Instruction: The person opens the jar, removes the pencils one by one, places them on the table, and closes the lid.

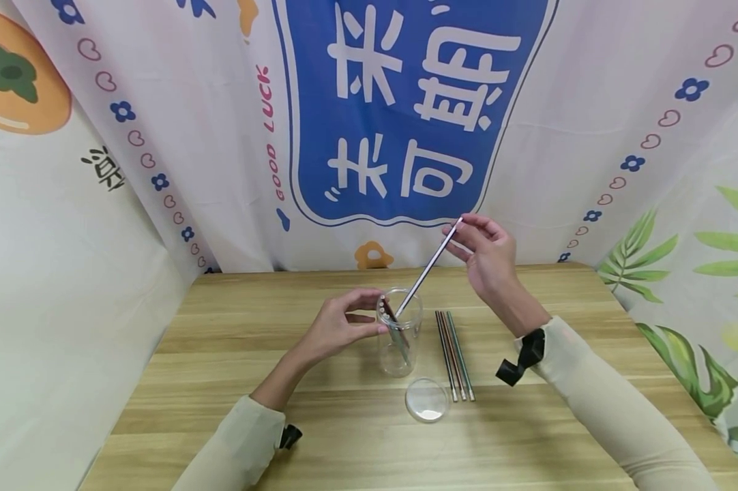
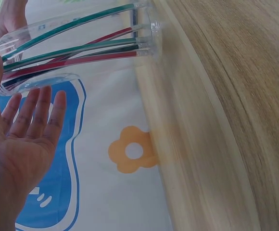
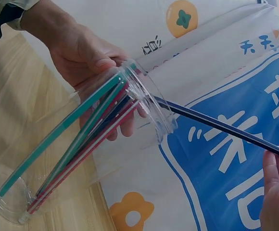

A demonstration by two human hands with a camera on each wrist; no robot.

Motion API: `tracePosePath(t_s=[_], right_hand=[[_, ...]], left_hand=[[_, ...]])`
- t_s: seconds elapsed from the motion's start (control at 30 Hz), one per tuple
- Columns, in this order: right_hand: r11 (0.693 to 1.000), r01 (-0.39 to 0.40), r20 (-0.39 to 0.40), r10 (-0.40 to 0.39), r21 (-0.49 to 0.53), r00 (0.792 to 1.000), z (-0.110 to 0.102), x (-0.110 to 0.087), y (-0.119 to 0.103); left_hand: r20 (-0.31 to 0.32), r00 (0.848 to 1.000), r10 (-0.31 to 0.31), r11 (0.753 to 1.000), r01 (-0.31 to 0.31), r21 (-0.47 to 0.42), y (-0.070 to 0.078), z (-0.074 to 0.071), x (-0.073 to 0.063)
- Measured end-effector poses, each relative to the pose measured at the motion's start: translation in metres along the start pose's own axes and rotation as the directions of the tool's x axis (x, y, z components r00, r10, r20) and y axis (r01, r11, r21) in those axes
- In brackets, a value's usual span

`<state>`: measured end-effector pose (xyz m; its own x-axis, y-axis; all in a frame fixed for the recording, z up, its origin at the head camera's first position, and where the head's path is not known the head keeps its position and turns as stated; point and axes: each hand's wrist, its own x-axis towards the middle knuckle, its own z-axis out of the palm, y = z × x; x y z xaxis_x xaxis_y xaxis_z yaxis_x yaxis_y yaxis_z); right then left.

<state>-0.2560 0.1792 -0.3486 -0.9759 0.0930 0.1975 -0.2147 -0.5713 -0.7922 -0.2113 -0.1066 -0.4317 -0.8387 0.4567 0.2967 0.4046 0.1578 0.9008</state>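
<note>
Your right hand [image 1: 490,258] pinches a pencil [image 1: 431,264] near its upper end, seemingly to leave the lower end free at the mouth of the jar [image 1: 413,333]. Your left hand [image 1: 338,326] grips that jar near its rim, probably steadying it; three loose pencils [image 1: 453,354] lie beside it.

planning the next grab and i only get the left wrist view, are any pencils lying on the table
Observer: Yes, three pencils lie side by side on the table, right of the clear cup.
Operator: ok, is there a lid around
Observer: A clear round disc, probably a lid, lies flat nearer the person than the cup.
Operator: what about the right hand
Observer: The right hand pinches a dark striped pencil near its upper end, its lower end at the cup's mouth.
</note>
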Motion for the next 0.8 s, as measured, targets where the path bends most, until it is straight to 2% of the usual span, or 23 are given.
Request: tracePosePath(t_s=[0.33, 0.57, 0.8], right_hand=[[0.993, -0.041, -0.07, 0.049, 0.114, 0.996, -0.01, 0.01, -0.009], [0.99, -0.066, -0.111, 0.079, 0.122, 0.991, -0.022, 0.015, -0.015], [0.986, -0.118, -0.167, 0.137, 0.118, 0.976, -0.039, 0.016, -0.023]], left_hand=[[0.002, 1.0, -0.013, 1.0, 0.013, 0.018, 0.001, -0.001, 0.0], [0.001, 1.0, -0.016, 1.0, 0.016, 0.016, 0.0, -0.001, -0.001], [-0.002, 1.0, -0.007, 1.0, 0.007, 0.014, 0.0, -0.001, 0.0]])
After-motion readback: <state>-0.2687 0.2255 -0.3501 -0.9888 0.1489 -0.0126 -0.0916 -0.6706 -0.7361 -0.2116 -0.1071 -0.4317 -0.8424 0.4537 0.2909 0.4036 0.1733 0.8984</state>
